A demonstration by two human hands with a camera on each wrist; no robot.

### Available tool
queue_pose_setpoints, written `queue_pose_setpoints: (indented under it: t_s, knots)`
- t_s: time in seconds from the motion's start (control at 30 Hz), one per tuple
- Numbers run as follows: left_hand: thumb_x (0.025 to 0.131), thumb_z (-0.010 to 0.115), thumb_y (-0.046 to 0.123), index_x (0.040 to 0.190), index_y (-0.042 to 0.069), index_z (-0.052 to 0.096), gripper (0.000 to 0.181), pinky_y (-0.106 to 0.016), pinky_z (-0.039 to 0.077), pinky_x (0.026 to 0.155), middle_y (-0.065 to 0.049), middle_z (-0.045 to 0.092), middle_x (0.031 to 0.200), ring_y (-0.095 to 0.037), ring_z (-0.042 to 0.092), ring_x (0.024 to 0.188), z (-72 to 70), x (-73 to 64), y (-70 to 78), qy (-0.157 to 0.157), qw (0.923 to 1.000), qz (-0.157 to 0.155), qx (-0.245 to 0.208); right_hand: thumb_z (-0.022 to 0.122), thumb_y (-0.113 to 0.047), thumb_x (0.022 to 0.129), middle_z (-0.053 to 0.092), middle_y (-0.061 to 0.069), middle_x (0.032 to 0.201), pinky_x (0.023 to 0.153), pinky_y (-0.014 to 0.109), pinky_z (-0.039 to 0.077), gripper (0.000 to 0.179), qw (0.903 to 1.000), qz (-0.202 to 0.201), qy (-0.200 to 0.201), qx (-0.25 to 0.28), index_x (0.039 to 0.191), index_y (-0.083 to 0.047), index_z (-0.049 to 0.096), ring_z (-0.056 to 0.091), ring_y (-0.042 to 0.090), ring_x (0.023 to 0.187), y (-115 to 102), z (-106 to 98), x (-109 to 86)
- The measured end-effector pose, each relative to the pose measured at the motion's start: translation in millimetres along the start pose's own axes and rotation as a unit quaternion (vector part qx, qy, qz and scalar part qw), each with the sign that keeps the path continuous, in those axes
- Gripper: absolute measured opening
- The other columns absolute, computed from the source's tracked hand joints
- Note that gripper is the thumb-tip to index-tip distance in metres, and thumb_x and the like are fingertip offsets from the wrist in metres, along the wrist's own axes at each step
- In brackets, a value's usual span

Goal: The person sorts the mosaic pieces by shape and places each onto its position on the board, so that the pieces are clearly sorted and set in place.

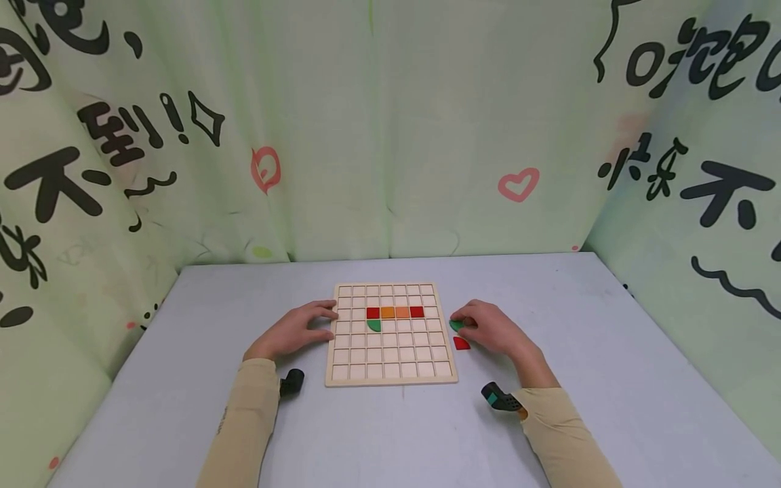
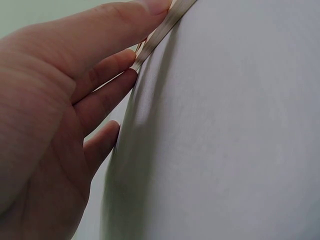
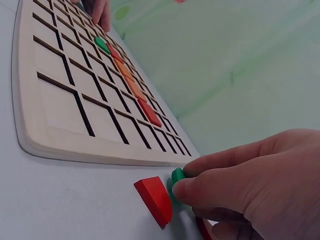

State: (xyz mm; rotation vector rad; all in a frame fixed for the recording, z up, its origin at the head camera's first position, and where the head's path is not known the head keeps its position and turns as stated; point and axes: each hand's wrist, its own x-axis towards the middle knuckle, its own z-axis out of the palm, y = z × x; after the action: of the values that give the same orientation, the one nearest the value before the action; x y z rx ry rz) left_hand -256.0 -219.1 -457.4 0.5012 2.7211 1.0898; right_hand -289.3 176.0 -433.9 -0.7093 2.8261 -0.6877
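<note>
A wooden grid board (image 1: 390, 382) lies on the table. Its left edge is touched by my left hand (image 1: 297, 331), thumb and fingers spread and fairly straight; the left wrist view shows the fingertips against the board's side. Just off the right edge, my right hand (image 1: 488, 329) pinches a green quarter-circle block (image 3: 177, 176) between thumb and fingers. A red quarter-circle block (image 3: 156, 200) lies beside it on the table. Part of another red piece (image 3: 203, 228) shows beneath that hand. On the grid sit a row of red and orange square blocks (image 1: 387, 312) and a green quarter-circle block (image 1: 374, 325).
The white table (image 1: 390, 440) reaches back to a pale green curtain (image 1: 390, 135) with black lettering and red hearts. Black wrist cameras stick out from the left sleeve (image 1: 247, 407) and the right sleeve (image 1: 561, 427).
</note>
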Motion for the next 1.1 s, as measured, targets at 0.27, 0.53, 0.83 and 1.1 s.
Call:
queue_pose_setpoints:
  t_s: [0.27, 0.53, 0.83, 1.1]
  knots:
    - [0.088, 0.075, 0.024, 0.126, 0.007, 0.064, 0.043, -0.048, 0.029, 0.115, -0.007, 0.041, 0.152, -0.031, 0.031, 0.143, 0.1, 0.6, -1.0, 0.0, 1.0, 0.0, 0.0, 0.068, -0.007, 0.09, 0.063, 0.007, 0.105, 0.078, 0.034, 0.053, 0.024, 0.9996, -0.009, 0.02, 0.017, 0.114, -0.003, 0.071, 0.057, 0.02, 0.09, -16, 1, 1.3]
    - [0.088, 0.074, 0.024, 0.126, 0.007, 0.064, 0.043, -0.047, 0.029, 0.115, -0.006, 0.041, 0.152, -0.031, 0.031, 0.143, -0.7, -0.4, 1.1, 0.0, 1.0, -0.003, -0.001, 0.069, -0.01, 0.09, 0.062, 0.005, 0.104, 0.076, 0.03, 0.05, 0.024, 0.9992, -0.023, 0.01, 0.032, 0.114, -0.005, 0.071, 0.055, 0.02, 0.09, -38, 9, 9.9]
    - [0.088, 0.075, 0.023, 0.126, 0.007, 0.064, 0.043, -0.046, 0.029, 0.115, -0.006, 0.042, 0.152, -0.03, 0.031, 0.143, -1.0, 0.1, 1.0, 0.0, 1.0, -0.002, -0.004, 0.07, -0.009, 0.089, 0.062, 0.003, 0.1, 0.079, 0.029, 0.051, 0.023, 0.9975, -0.064, 0.008, 0.028, 0.112, -0.003, 0.07, 0.056, 0.017, 0.088, -57, 19, 21.2]
    - [0.088, 0.075, 0.025, 0.126, 0.007, 0.064, 0.044, -0.048, 0.029, 0.115, -0.007, 0.041, 0.152, -0.031, 0.031, 0.143, -1.7, 0.6, 0.8, -0.002, 1.0, -0.005, 0.004, 0.071, -0.012, 0.089, 0.063, 0.002, 0.099, 0.078, 0.027, 0.052, 0.023, 0.9959, -0.087, 0.002, 0.025, 0.112, -0.004, 0.071, 0.055, 0.014, 0.086, -68, 28, 30.9]
